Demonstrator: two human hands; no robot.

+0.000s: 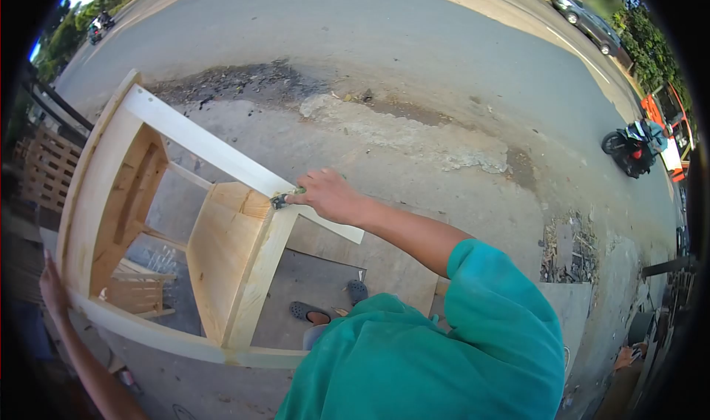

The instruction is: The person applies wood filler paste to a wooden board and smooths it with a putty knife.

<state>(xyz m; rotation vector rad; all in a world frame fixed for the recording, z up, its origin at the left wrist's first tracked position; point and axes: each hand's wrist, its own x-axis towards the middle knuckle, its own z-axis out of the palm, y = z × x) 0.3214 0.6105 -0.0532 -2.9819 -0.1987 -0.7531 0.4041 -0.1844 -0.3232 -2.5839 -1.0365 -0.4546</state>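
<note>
A pale wooden furniture frame (207, 154) lies tilted in front of me, with a wooden panel (225, 250) set between its long rails. My right hand (325, 194) is closed round a small dark tool (279, 200), which touches the corner where the white upper rail meets the cross rail. What kind of tool it is cannot be made out. At the far left, my left hand (53, 287) rests against the outer edge of the frame near its lower left corner, its fingers stretched out.
Concrete ground (414, 191) surrounds the frame, with a road (444, 35) beyond. A motorbike (634, 148) stands at the right, and a dark car (588, 22) is at the upper right. Slatted wooden pieces (52, 161) are at the left. Dark shoes (302, 310) show below the frame.
</note>
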